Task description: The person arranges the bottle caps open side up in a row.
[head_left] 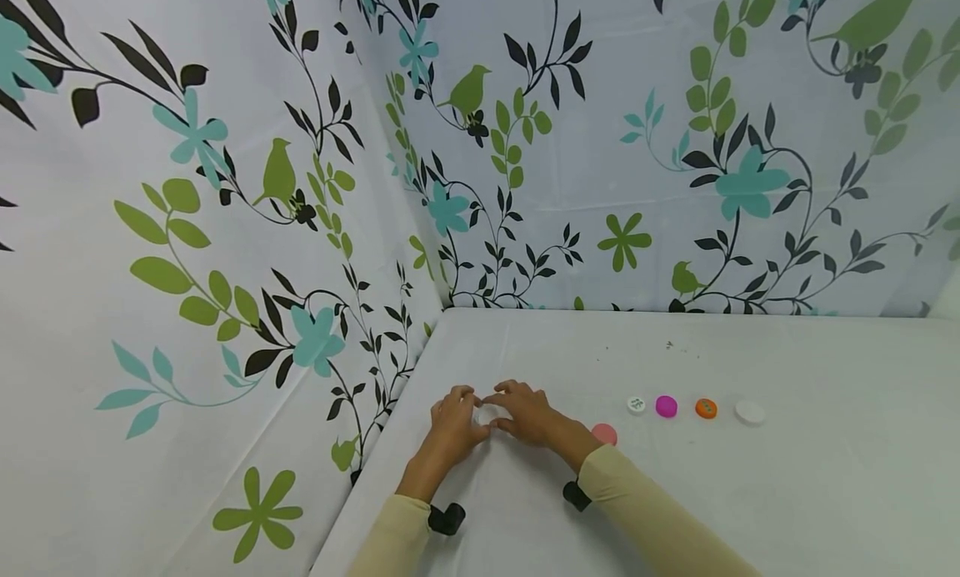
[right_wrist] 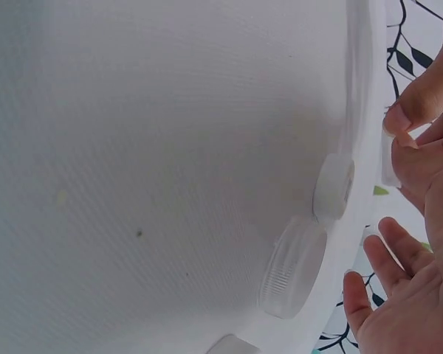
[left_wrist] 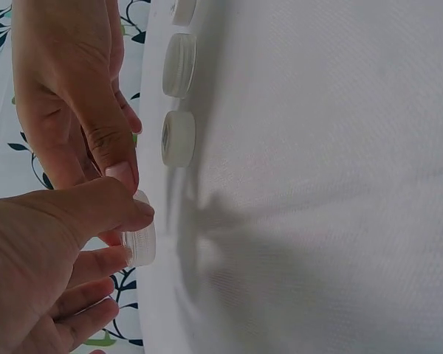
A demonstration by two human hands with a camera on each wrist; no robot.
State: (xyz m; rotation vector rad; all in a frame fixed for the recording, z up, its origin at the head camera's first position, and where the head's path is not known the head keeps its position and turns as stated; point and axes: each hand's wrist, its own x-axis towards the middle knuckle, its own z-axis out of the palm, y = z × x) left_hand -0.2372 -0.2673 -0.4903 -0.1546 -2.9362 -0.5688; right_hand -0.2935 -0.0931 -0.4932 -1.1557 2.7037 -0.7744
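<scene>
Biggest thing around by far was the leafy bird-print cloth (head_left: pixel 510 18), up beyond the grip and also off to its left. Next was the white tabletop (head_left: pixel 847 460), spreading mostly to the right of the grip. Then the tan left sleeve (head_left: pixel 390 534) and tan right sleeve (head_left: pixel 660 510), both on the near side.

The left grip (head_left: pixel 452 425) and right grip (head_left: pixel 525 412) were just bare hands, tips almost meeting, both narrow and pinching the same clear cap (left_wrist: pixel 142 240). Left thumb sat on one side of it, fingers on the other, with the right thumb right up against it. Couldn't tell if it touched the tabletop.

Below each hand there was a black gadget (head_left: pixel 447 519) at the wrist.

The rest ran off to the right of the grip: a big white cap (head_left: pixel 750 413) farthest out, a coral cap (head_left: pixel 604 434) part hidden by the right forearm, then a magenta cap (head_left: pixel 666 406), an orange cap (head_left: pixel 706 408) and a little white cap (head_left: pixel 636 405) with marks on its face. The wrist views caught pale caps side-on near the hands, but I honestly couldn't match those up.
</scene>
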